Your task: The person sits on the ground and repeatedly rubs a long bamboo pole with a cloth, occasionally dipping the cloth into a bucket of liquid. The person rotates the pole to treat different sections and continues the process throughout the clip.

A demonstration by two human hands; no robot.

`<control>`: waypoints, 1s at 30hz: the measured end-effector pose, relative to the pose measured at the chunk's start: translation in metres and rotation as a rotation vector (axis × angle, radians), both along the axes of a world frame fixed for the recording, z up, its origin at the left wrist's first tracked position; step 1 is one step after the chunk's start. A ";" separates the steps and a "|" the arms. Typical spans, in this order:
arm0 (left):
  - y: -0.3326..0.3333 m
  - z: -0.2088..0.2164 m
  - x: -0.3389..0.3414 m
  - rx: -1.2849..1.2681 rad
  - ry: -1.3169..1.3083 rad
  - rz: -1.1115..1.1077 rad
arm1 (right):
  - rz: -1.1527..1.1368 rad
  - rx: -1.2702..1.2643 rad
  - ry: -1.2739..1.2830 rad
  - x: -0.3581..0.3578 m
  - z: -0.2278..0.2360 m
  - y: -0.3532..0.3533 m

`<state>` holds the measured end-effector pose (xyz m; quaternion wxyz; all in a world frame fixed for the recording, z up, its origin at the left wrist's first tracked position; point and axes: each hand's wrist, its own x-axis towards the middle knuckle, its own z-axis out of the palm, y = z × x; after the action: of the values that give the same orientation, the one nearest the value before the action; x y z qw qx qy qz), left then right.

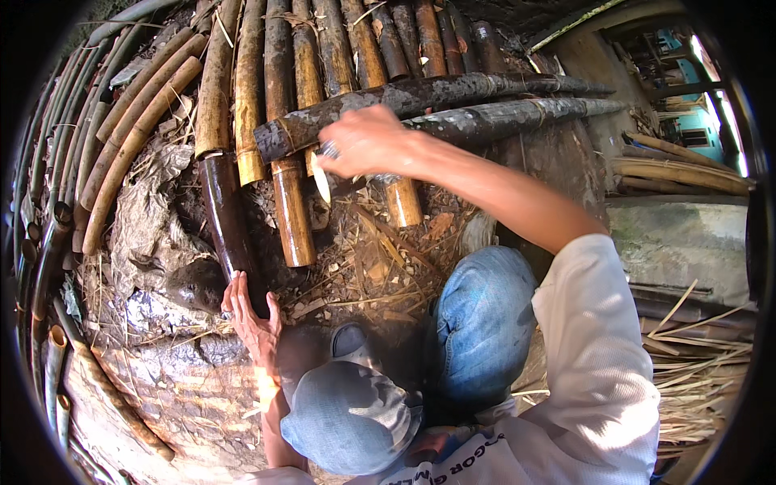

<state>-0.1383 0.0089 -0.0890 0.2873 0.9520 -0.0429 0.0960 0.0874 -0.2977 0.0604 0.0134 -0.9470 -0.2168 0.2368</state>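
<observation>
My left hand (255, 322) grips the near end of a dark, wet bamboo pole (224, 214), fingers on one side and thumb on the other. Beyond the dark stretch, the same pole line continues in yellow-brown. Blurred by motion, my right hand (356, 145) is closed, with a ring on one finger, above the pole ends. A pale pointed piece (322, 182) shows just below its fingers; what the hand holds is partly hidden. Behind that hand lies a thick, dark mottled bamboo pole (404, 94), crosswise over the others. A second mottled pole (517, 115) lies alongside it.
Several brown and yellow bamboo poles (250, 97) lie side by side ahead. More bamboo (145, 113) is stacked at the left. Chips and shavings (372, 259) cover the ground between the poles and my knees. A concrete block (679, 246) and split strips (703, 388) are at the right.
</observation>
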 end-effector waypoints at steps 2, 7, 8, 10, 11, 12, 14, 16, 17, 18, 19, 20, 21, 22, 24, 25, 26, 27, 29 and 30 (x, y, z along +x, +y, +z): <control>-0.004 0.003 -0.001 0.021 -0.021 -0.032 | -0.199 0.103 -0.045 -0.012 0.016 -0.046; -0.021 0.014 0.008 -0.135 0.046 0.047 | -0.972 0.610 -0.289 -0.126 0.033 -0.213; -0.036 0.022 0.019 -0.160 0.048 0.092 | -1.122 0.664 -0.375 -0.158 0.023 -0.254; -0.059 0.040 0.049 -0.466 0.128 0.100 | -1.303 0.573 -0.372 -0.207 0.003 -0.302; -0.074 0.040 0.070 -0.584 0.189 0.035 | -1.294 0.540 -0.440 -0.237 -0.020 -0.337; -0.088 0.040 0.091 -0.687 0.253 -0.025 | -1.284 0.515 -0.497 -0.262 -0.041 -0.363; -0.121 0.061 0.120 -0.896 0.420 -0.082 | -1.364 0.427 -0.320 -0.284 -0.066 -0.378; -0.142 0.060 0.140 -0.991 0.543 -0.074 | -1.315 0.301 -0.230 -0.290 -0.086 -0.364; -0.144 0.043 0.149 -1.071 0.540 -0.040 | -1.273 0.239 -0.211 -0.291 -0.101 -0.349; -0.148 0.024 0.150 -1.115 0.582 -0.031 | -1.229 0.172 -0.188 -0.298 -0.118 -0.334; -0.145 0.010 0.150 -1.153 0.612 -0.010 | -1.018 -0.008 -0.307 -0.316 -0.141 -0.312; -0.145 0.008 0.153 -1.200 0.644 0.001 | -0.901 -0.077 -0.288 -0.335 -0.167 -0.308; -0.164 0.016 0.145 -1.307 0.617 0.048 | -0.785 -0.143 -0.270 -0.355 -0.197 -0.304; -0.156 0.007 0.149 -1.319 0.568 -0.091 | -0.746 -0.089 -0.121 -0.363 -0.216 -0.318; -0.174 0.015 0.139 -1.340 0.561 -0.106 | -0.824 0.008 -0.064 -0.366 -0.222 -0.335; -0.184 0.019 0.135 -1.359 0.539 -0.109 | -0.859 0.056 -0.032 -0.364 -0.222 -0.339; -0.180 0.020 0.134 -1.373 0.512 -0.106 | -0.887 0.107 0.005 -0.357 -0.217 -0.330; -0.163 0.009 0.135 -1.343 0.492 -0.096 | -0.979 0.267 -0.054 -0.337 -0.201 -0.318; -0.158 0.005 0.127 -1.307 0.495 -0.067 | -1.233 0.855 -0.044 -0.310 -0.144 -0.314; -0.157 0.002 0.123 -1.290 0.484 -0.065 | -1.366 1.305 0.022 -0.297 -0.115 -0.318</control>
<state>-0.0152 -0.1485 -0.0870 0.8006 0.5837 0.0595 -0.1216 -0.2100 -0.6153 -0.0549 0.6786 -0.6723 0.2952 0.0187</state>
